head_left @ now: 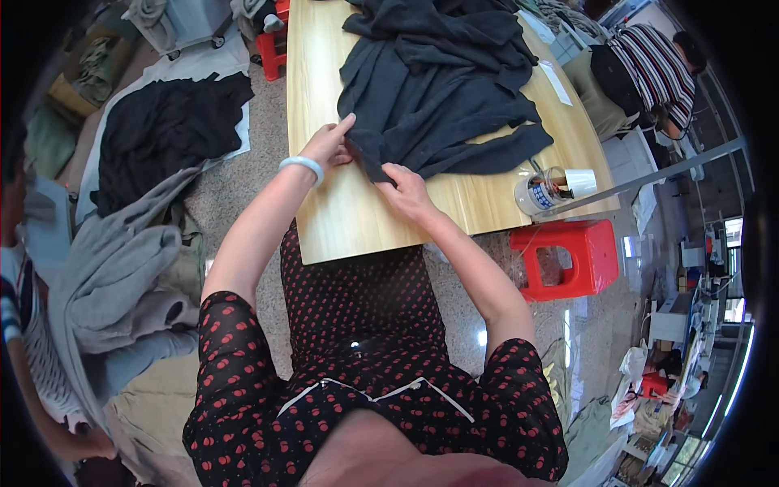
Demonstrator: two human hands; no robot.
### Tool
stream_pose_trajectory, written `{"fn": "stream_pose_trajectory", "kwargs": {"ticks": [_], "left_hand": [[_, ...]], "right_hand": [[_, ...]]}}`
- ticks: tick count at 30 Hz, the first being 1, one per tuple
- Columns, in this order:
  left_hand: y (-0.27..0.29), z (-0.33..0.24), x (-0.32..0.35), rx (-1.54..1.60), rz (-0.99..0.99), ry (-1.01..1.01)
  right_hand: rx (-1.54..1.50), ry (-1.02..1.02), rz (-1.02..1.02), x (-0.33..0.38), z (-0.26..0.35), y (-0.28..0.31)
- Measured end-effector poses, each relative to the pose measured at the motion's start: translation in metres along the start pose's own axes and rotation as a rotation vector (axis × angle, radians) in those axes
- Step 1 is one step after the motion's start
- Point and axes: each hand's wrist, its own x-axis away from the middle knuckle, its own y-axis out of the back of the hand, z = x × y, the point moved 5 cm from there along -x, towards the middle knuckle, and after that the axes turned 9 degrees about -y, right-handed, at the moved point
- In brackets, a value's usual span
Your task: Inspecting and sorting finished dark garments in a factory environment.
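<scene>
A black garment (442, 97) lies spread and rumpled over the pale wooden table (341, 231), its folds reaching to the far end. My left hand (328, 146), with a pale bangle at the wrist, is closed on the garment's left edge, thumb on top. Lower down and to the right, my right hand (406, 193) pinches the near corner of the same cloth. Between both hands the edge runs in a short slanting line. What the fingertips hold beneath the cloth is hidden.
On the table's right stand a jar of tools (539, 195) and a white cup (579, 182), beside a slanting metal bar (649, 177). A red stool (588, 258) is at the near right. Black cloth (174, 130) and grey garments (122, 268) lie left. People work on both sides.
</scene>
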Motion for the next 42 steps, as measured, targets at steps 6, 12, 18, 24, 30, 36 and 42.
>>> {"fn": "stream_pose_trajectory", "kwargs": {"ticks": [6,12,18,24,30,36,42], "left_hand": [[0.004,0.002,-0.011,0.082,-0.166,-0.207],[0.018,-0.041,-0.051,-1.220,-0.210,-0.672],[0.013,-0.022,-0.092,-1.542,-0.196,-0.816],[-0.027,-0.012,-0.167,-1.591,-0.219,-0.680],[-0.027,-0.020,-0.185,-1.523,-0.182,-0.617],[0.039,-0.032,-0.095,-1.508,-0.249,-0.668],[0.099,-0.015,0.056,-1.227,-0.165,-0.515]], "right_hand": [[-0.110,-0.061,0.145,0.016,-0.011,-0.018],[0.002,-0.258,0.018,-0.130,-0.064,0.097],[0.438,-0.214,-0.313,-0.299,-0.140,0.136],[0.355,-0.280,-0.362,-0.430,-0.210,0.140],[0.372,-0.393,-0.367,-0.452,-0.247,0.142],[-0.423,-0.104,-0.159,-0.377,-0.031,0.151],[-0.546,0.065,-0.147,-0.205,0.175,0.187]]}}
